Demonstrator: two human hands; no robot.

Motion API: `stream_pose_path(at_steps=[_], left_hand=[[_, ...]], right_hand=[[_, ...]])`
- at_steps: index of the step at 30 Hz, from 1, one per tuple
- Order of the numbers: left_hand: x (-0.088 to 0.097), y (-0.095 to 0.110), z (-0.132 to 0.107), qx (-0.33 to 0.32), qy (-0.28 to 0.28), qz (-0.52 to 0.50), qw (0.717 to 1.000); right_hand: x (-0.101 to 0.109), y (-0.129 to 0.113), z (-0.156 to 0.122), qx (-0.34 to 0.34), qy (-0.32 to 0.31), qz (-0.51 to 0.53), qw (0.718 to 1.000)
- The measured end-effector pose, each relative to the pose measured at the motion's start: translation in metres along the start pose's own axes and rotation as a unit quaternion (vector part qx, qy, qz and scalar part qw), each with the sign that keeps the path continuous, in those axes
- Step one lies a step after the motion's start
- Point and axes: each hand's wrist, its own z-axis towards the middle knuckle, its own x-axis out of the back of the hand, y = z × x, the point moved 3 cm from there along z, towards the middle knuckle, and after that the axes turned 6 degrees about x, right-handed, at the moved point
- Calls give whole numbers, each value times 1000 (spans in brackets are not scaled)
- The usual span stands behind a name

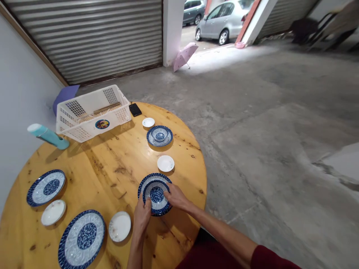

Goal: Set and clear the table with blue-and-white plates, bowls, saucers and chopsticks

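Both my hands grip a blue-and-white bowl [157, 195] by its rim, over a patterned blue-rimmed plate [146, 181]. My left hand [142, 215] holds the near left side, thumb over the rim. On the right side, my right hand [177, 196] has its thumb inside the bowl. Whether the bowl touches the plate I cannot tell. Just beyond lies a small white dish [165, 163]. Farther back, a second bowl [159, 134] sits on another blue plate [150, 141], with a small white dish [148, 122] behind it. Left of my left hand is a white dish [120, 226].
The round wooden table [117, 168] also bears two blue plates [68, 239] [36, 196] and a white dish [53, 212] at left. A white plastic basket [81, 134], a teal bottle [49, 135] and a black phone [135, 110] stand toward the back. A pink umbrella [185, 56] rests on the floor.
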Motion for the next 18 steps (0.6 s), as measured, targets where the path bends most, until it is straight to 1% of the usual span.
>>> stream_pose_path(at_steps=[2, 4, 7, 9, 12, 14, 16, 18], left_hand=[[3, 3, -13, -40, 8, 1, 999], [1, 5, -28, -58, -6, -6, 998], [-11, 9, -54, -65, -40, -4, 997], [-24, 13, -71, -80, -73, 3, 994], [-46, 19, -95, -104, -127, 8, 986], [-63, 22, -109, -107, -165, 19, 980], [-80, 27, -120, -104, -204, 38, 973], [-99, 33, -127, -100, -231, 64, 966]], right_hand=[[4, -3, -16, 14, 15, 4, 1000], [10, -5, -35, 33, 34, 11, 999], [19, -1, -70, 35, 71, 21, 997], [23, 6, -98, 10, 98, 27, 995], [27, 21, -141, -46, 134, 45, 989], [31, 30, -168, -73, 159, 62, 983], [38, 41, -189, -93, 181, 78, 976], [48, 54, -206, -114, 197, 86, 970]])
